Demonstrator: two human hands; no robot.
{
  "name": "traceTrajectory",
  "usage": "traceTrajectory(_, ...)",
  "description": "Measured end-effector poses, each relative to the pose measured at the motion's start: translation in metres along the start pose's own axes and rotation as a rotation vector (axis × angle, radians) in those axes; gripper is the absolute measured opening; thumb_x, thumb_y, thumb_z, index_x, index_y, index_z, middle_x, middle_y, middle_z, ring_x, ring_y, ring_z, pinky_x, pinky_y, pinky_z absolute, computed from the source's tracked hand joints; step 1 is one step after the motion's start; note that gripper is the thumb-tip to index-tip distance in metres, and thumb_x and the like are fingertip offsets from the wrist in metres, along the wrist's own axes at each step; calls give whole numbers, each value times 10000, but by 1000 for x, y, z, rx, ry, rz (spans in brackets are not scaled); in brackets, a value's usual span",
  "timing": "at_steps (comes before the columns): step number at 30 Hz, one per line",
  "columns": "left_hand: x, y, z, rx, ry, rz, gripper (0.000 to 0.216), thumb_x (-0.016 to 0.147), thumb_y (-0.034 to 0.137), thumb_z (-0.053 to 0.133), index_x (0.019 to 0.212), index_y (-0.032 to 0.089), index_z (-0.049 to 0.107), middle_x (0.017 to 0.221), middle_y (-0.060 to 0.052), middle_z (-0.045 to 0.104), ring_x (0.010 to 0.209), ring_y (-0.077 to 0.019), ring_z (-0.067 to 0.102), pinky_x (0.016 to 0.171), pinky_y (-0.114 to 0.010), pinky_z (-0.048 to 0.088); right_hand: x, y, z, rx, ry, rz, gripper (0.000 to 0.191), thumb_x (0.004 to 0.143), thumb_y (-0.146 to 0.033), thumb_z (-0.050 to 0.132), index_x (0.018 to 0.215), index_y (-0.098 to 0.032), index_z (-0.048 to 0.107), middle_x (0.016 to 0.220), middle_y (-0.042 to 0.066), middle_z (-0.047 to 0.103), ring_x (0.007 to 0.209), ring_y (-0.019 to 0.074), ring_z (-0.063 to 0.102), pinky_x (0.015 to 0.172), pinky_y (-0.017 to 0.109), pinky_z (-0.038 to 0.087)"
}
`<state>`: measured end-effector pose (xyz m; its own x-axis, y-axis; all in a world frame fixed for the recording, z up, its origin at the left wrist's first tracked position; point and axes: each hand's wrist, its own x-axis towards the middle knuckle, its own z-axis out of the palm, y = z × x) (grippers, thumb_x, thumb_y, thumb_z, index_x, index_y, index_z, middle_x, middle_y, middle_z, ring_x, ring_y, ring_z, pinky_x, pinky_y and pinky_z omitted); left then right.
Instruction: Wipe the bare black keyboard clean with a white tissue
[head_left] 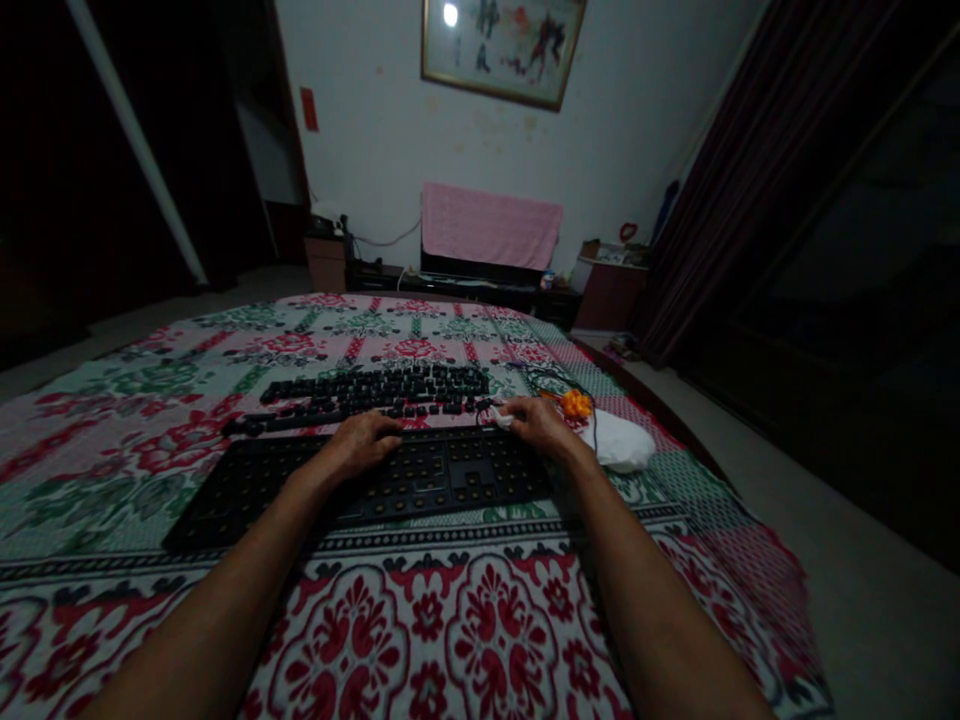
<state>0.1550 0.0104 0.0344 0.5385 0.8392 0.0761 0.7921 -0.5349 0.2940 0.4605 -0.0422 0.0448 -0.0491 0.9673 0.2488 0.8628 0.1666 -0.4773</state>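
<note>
A black keyboard (pixel 420 485) with its keycaps off lies across the patterned bedspread, slightly slanted. My left hand (pixel 360 445) rests over its upper edge, left of the middle, with thumb and fingers apart. At the upper right edge of the keyboard, my right hand (pixel 536 425) pinches a white tissue (pixel 501 418); my fingers partly hide it. Just beyond the keyboard lie the loose black keycaps (pixel 390 385), spread in rough rows. The room is dim, so small details on the keyboard are hard to make out.
Right of my right hand are an orange fluffy thing (pixel 576 403), a white bundle (pixel 621 443) and a dark cable (pixel 551 377). The bedspread (pixel 427 630) reaches the bed's right edge. Beyond the bed, a pink cloth (pixel 491 225) hangs over a screen.
</note>
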Motion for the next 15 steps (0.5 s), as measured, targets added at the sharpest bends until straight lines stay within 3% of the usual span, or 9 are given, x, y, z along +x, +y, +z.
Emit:
traceTrajectory(4,0,-1,1,-24,0,-7,384,778,370,439,1073,240,650,1078,-31,654,996,-197,587,867,-262,431,0,8,-6,32,48,72,260,713,-107,521,898,-164,693,839,20,699,759,149,615,693,221,440)
traceTrajectory(10,0,-1,0,-26,2,-9,388,780,372,439,1078,235,646,1089,-34,649,1009,-197,579,880,-261,424,5,-16,8,55,-40,-128,236,706,-116,550,876,-179,700,842,20,691,758,140,604,681,213,428)
traceTrajectory(15,-2,0,-1,-36,-3,-10,379,785,366,439,1074,237,647,1070,-43,649,988,-199,586,863,-271,433,4,-19,11,15,-51,-114,218,688,-104,569,842,-185,701,846,18,686,760,136,598,695,214,429)
